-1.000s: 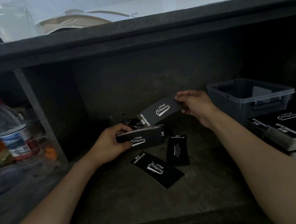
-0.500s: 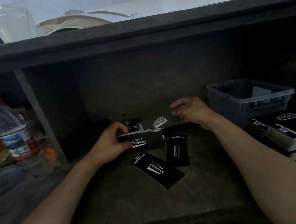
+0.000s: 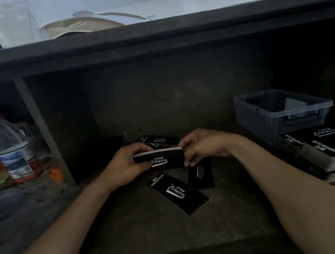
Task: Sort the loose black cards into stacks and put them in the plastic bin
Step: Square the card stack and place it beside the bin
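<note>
Item: card stack (image 3: 159,160), centre frame, gripped at both ends by left hand (image 3: 125,165) and right hand (image 3: 203,148), fingers curled. Step, likely: squaring edges. Loose cards (image 3: 177,192) on counter (image 3: 144,231), 6 o'clock of stack, need one hand freed. Plastic bin (image 3: 264,125) at 2 o'clock.

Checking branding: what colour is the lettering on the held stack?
White on the black stack, head view.

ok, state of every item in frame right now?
held stack, between both hands, logo toward camera
left hand, grips its left end
right hand, pinches its right end
logo card, loose, flat on shelf
text card, loose, flat, beside it
rear cards, loose behind the stack
plastic bin, upright, lidless
side piles, stacked outside the bin
water bottle, upright, capped
</note>
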The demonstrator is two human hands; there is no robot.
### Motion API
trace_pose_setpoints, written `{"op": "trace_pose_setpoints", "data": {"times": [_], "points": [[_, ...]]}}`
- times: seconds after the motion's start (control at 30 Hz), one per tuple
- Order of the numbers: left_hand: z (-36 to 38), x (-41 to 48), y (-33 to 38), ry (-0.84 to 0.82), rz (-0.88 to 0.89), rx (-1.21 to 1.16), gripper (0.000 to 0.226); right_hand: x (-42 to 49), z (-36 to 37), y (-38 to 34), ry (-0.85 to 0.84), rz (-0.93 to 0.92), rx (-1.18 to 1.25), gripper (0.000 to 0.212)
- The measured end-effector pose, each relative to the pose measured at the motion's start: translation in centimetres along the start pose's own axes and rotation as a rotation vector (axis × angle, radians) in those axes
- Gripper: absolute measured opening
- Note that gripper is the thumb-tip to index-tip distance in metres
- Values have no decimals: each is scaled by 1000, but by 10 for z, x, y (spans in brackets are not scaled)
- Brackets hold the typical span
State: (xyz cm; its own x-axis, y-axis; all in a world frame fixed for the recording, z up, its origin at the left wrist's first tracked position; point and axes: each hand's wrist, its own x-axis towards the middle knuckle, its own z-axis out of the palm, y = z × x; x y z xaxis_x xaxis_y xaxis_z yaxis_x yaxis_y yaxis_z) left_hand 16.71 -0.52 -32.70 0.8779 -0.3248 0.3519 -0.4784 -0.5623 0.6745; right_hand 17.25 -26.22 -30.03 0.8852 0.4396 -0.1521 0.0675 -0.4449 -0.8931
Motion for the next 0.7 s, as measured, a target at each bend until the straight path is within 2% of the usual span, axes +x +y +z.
{"op": "trace_pose_setpoints", "data": {"times": [0.07, 0.17, 0.27, 0.33, 0.43, 0.63, 0.67, 0.7], "points": [[0, 0, 2, -1, -23, 11, 32, 1, -6, 0, 64, -13, 17, 29], [-3, 1, 3, 53, -87, 14, 17, -4, -25, -1, 225, -11, -291, 29], [-8, 2, 0, 108, -163, 37, 17, -16, -32, -3, 54, 116, -546, 60], [-9, 2, 0, 107, -183, 53, 20, -21, -29, -6, -26, 172, -620, 69], [-5, 1, 3, 101, -190, 54, 19, -15, -25, -4, 68, 113, -642, 57], [-6, 2, 4, 112, -212, 45, 15, 3, -16, 7, 350, -38, -670, 16], [-6, 1, 4, 110, -216, 47, 14, 4, -9, 4, 379, -20, -712, 21], [-7, 1, 4, 108, -219, 48, 14, 4, -3, 0, 396, 31, -773, 38]]}}
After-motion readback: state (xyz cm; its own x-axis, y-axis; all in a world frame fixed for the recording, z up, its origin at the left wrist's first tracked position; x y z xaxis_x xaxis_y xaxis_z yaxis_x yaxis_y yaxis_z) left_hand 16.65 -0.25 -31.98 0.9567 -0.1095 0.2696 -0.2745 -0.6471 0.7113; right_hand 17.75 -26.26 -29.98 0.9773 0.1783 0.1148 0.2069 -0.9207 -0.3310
